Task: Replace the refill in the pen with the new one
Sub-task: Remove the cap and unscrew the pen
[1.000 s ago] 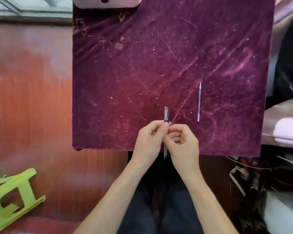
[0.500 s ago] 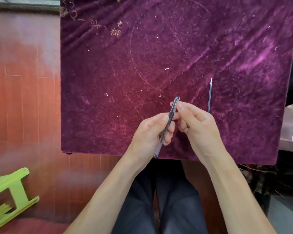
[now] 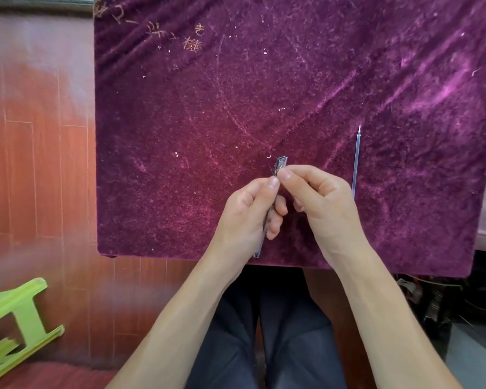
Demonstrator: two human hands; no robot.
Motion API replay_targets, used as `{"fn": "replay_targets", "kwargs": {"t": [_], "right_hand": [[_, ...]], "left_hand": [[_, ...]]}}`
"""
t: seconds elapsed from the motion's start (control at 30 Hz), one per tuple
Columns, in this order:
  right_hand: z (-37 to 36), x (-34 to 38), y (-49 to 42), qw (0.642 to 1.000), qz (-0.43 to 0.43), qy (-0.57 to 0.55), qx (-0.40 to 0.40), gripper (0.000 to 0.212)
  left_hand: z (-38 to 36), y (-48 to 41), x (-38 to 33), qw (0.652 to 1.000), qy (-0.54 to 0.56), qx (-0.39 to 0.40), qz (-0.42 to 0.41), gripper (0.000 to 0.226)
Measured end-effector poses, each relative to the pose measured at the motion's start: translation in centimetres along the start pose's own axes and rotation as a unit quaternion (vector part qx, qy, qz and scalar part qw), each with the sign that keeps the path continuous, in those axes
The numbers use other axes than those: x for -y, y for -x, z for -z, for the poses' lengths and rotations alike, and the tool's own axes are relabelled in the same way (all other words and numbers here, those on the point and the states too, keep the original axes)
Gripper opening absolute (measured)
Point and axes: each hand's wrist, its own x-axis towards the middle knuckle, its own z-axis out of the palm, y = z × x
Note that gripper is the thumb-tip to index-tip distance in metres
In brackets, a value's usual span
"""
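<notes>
Purple cloth [image 3: 236, 94] is lying bare ahead — only the refill [image 3: 356, 161] is sitting beside the right hand [image 3: 323, 203].

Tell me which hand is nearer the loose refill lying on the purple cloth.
Right. The right hand sits just beside the refill, at its near end; the left hand is farther off, across the pen.

Purple velvet cloth [image 3: 264, 94], reddish wood-plank floor [image 3: 40, 164], lime-green stool [image 3: 14, 318].
</notes>
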Motion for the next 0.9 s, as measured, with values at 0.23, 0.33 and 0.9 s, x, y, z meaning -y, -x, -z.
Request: {"fn": "replay_targets", "kwargs": {"t": [0.23, 0.33, 0.9], "right_hand": [[-0.1, 0.0, -0.3, 0.999, -0.002, 0.029, -0.024, 0.011], [0.0, -0.2, -0.3, 0.999, -0.005, 0.039, -0.026, 0.015], [-0.6, -0.6, -0.4, 0.998, -0.001, -0.009, -0.068, 0.013]], "left_hand": [[0.0, -0.3, -0.3, 0.998, -0.046, -0.031, -0.020, 0.030], [-0.1, -0.4, -0.3, 0.997, -0.068, -0.029, -0.026, 0.029], [-1.8, -0.7, -0.2, 0.990, -0.103, -0.058, -0.070, 0.037]]}}
